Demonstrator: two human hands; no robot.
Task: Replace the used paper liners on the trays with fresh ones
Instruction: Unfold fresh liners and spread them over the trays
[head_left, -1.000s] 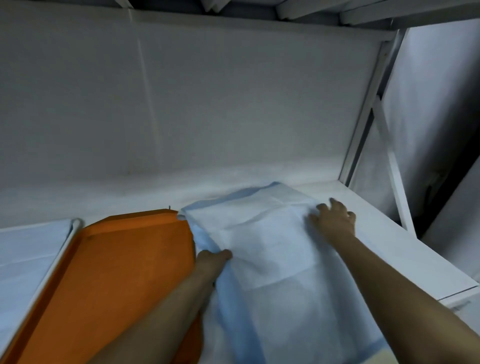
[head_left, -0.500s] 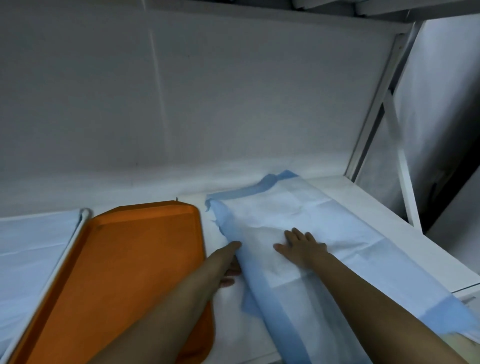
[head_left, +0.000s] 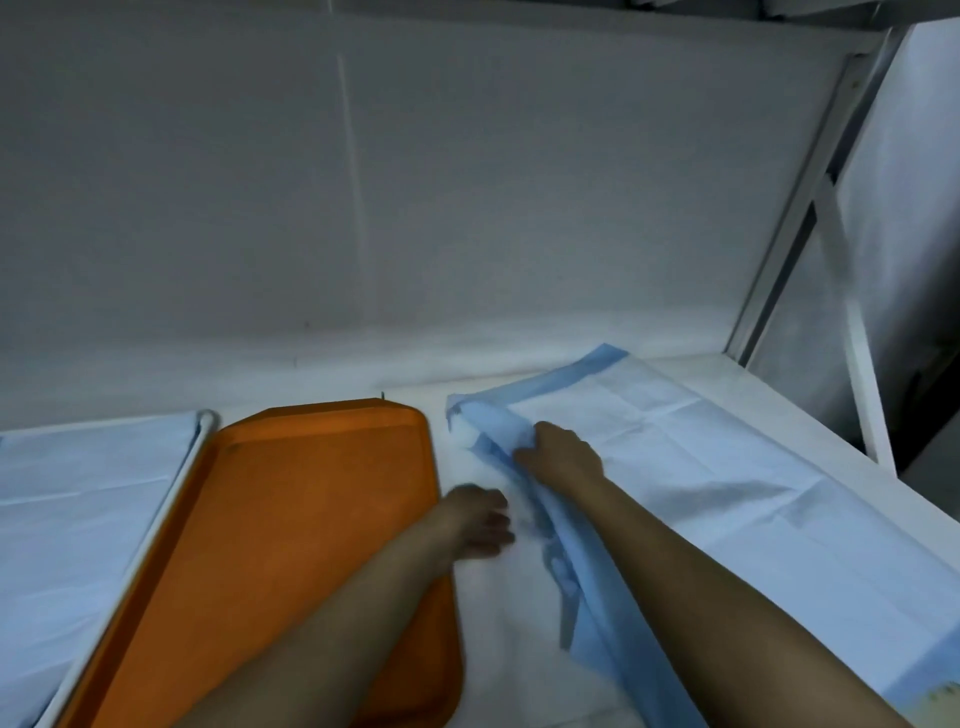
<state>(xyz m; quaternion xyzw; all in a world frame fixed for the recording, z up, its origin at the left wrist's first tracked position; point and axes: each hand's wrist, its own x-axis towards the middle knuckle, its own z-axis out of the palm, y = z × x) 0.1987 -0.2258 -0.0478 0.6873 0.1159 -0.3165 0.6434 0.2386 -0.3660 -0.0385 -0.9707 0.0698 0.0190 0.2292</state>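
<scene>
The right hand pinches the blue liner's bunched edge. The left hand is blurred beside the orange tray; its grip cannot be told. The frame cuts off both.

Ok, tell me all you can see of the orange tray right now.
The orange tray is a rounded-corner rectangle with a low raised rim, plastic by its look, lying flat on the white shelf. It is bare: no liner in it. A white-rimmed tray with a pale blue liner sits close on its left. The left hand rests just past its right edge, the forearm crossing over its near right corner.
</scene>
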